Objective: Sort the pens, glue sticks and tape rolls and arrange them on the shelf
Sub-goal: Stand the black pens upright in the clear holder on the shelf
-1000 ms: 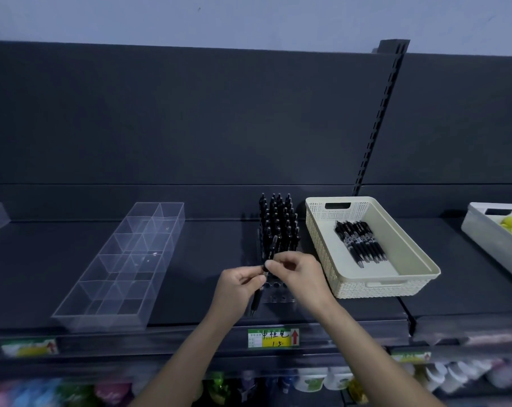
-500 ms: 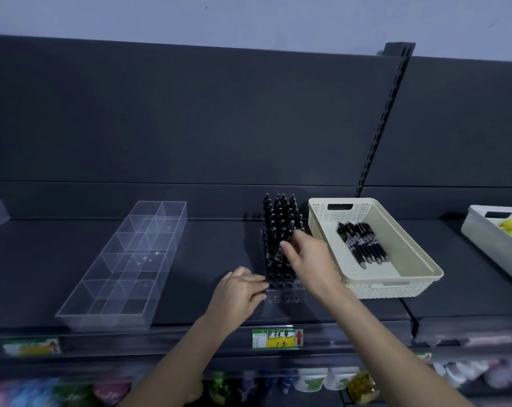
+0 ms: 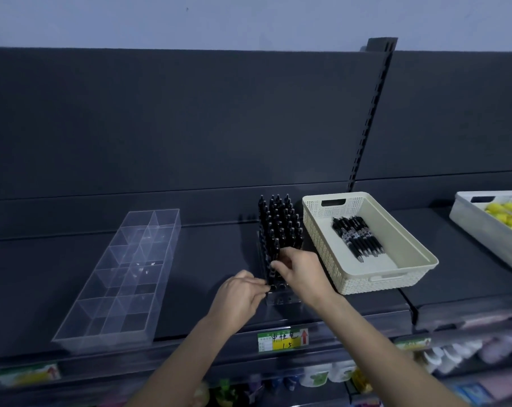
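Pens mostly racked, a batch left in the basket; glue sticks and tape rolls apparently still to sort.
Mid-shelf (image 3: 213, 259), the pen rack (image 3: 282, 299) holds the upright pens (image 3: 278, 224), and loose pens (image 3: 356, 237) lie in the cream basket (image 3: 407, 277) just beside it. The right hand (image 3: 303, 273) pinches one of the upright pens near the rack's front. The left hand (image 3: 238, 298) touches its front-left corner with curled fingers, grip unclear.
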